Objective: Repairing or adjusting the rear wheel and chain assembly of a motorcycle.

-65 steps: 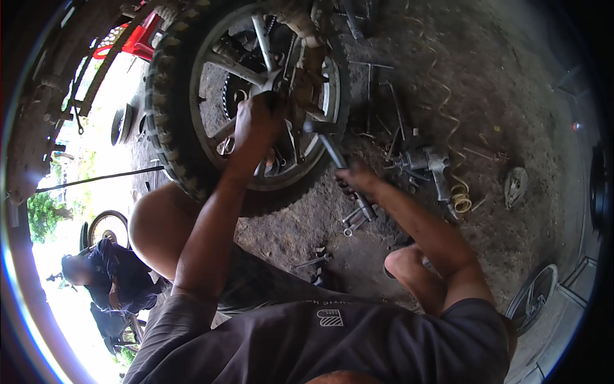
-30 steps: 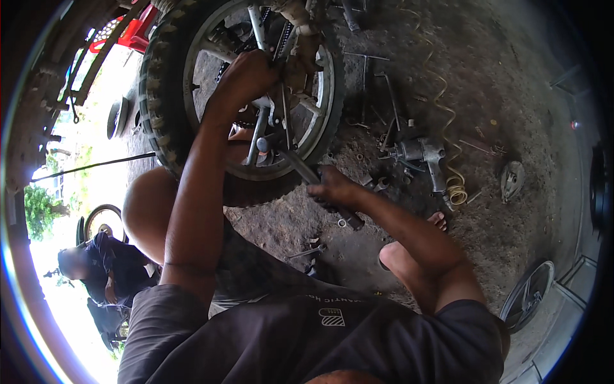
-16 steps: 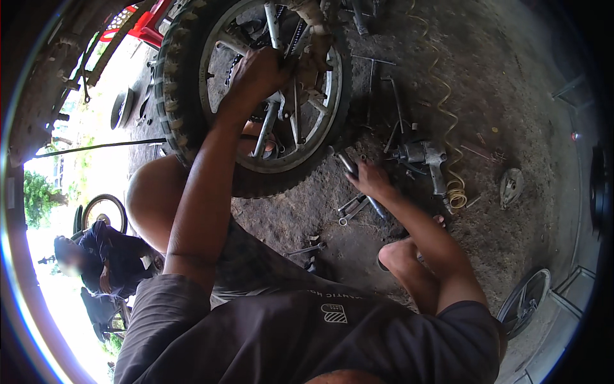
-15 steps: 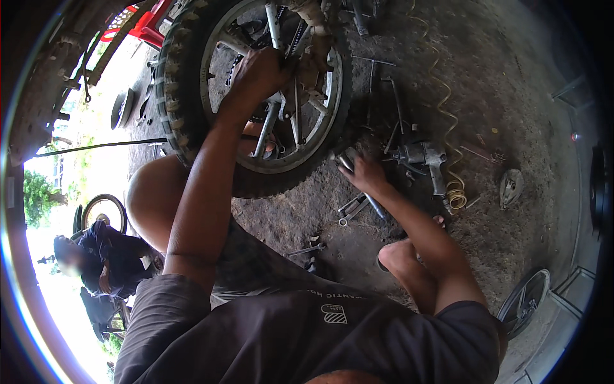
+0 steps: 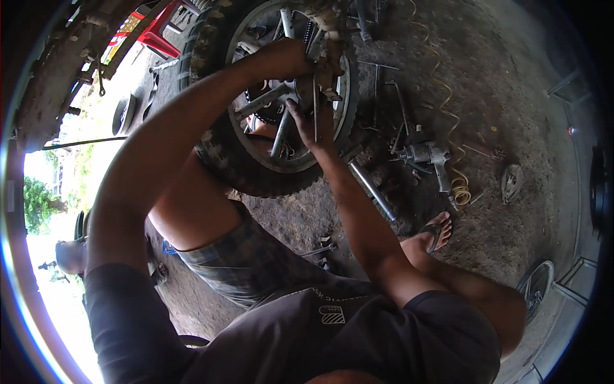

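Note:
A motorcycle wheel with a knobby black tyre and pale spokes stands before me, its hub dirty and brown. Against the hub's upper left side, my left hand is closed, its fingertips hidden by the hub parts. Just below, my right hand reaches up to the hub's underside with its thumb stretched apart. A thin metal rod crosses in front of the right palm; whether the hand touches it I cannot tell. A long silver-handled tool lies on the ground beside my right forearm.
An air impact wrench lies to the right with its coiled yellowish hose. T-handled wrenches lie nearby. A red plastic chair stands at upper left, another wheel at lower right. My foot rests on the dirt floor.
My right hand has left the silver-handled tool on the ground and come up to the wheel hub. My left elbow has swung outward, its hand still at the hub.

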Available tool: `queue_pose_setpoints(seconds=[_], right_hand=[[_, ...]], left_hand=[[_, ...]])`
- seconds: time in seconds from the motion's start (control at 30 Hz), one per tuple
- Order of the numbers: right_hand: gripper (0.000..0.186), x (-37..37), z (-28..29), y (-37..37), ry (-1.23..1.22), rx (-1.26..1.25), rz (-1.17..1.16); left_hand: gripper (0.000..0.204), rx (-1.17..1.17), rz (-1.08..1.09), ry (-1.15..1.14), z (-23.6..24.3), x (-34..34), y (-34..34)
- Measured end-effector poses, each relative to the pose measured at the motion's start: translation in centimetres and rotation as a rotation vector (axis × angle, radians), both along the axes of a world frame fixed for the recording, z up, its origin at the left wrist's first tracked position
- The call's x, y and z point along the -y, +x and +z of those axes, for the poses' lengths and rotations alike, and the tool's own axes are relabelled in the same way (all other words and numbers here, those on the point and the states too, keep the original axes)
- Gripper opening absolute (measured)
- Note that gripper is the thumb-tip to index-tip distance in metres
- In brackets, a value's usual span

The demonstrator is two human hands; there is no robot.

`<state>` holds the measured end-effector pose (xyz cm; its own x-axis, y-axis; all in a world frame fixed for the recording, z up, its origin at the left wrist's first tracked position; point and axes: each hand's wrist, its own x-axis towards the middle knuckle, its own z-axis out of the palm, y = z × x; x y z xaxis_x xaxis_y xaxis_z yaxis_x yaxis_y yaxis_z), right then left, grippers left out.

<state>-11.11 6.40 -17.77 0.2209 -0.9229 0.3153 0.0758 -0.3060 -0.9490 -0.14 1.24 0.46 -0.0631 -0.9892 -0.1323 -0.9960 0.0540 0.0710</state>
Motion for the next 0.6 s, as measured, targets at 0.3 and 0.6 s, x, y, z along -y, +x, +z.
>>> queue_pose_setpoints(seconds=[0.3, 0.6], right_hand=[[0.054, -0.8, 0.4, 0.6, 0.016, 0.258, 0.011], [0.055, 0.6, -1.8, -1.3, -0.17, 0.004, 0.068]], left_hand=[[0.051, 0.072, 0.023, 0.177, 0.8, 0.6, -0.5], [0.043, -0.054, 0.04, 0.018, -0.4, -2.8, -0.7]])
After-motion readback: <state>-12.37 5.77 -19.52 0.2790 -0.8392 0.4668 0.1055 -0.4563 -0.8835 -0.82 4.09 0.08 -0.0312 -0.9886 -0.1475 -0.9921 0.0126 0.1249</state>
